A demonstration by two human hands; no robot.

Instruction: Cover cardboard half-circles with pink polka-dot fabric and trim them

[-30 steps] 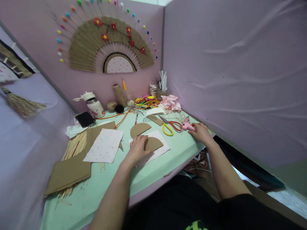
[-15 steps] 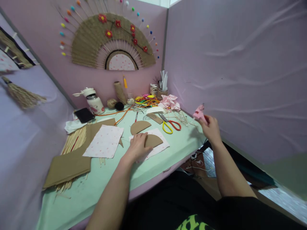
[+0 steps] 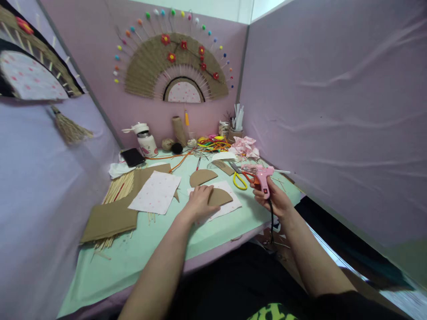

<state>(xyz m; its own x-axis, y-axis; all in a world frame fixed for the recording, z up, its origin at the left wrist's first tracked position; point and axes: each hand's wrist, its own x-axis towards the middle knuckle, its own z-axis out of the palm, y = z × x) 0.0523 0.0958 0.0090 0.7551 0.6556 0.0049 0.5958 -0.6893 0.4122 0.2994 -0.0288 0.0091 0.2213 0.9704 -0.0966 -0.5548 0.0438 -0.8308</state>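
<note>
My left hand holds a brown cardboard half-circle by its left end, fingers at the curved edge and thumb near the straight one. Under the cardboard lies a white fabric piece with pink dots, flat on the table. In my right hand is a pink glue gun, its nozzle pointing left, a glue stick jutting from its back and a black cord hanging down. It is above the table, near the scissors with one yellow and one red handle. Behind my left hand lies another cardboard half-circle.
On the left are a second dotted fabric sheet, folded brown cardboard and thin sticks. A bottle, coloured cords and crumpled pink paper stand at the back. A fan hangs on the wall.
My right hand has brought the glue gun leftward from the table's right edge, turning it so the nozzle points left. My left hand stays on the cardboard. The view has shifted slightly.
</note>
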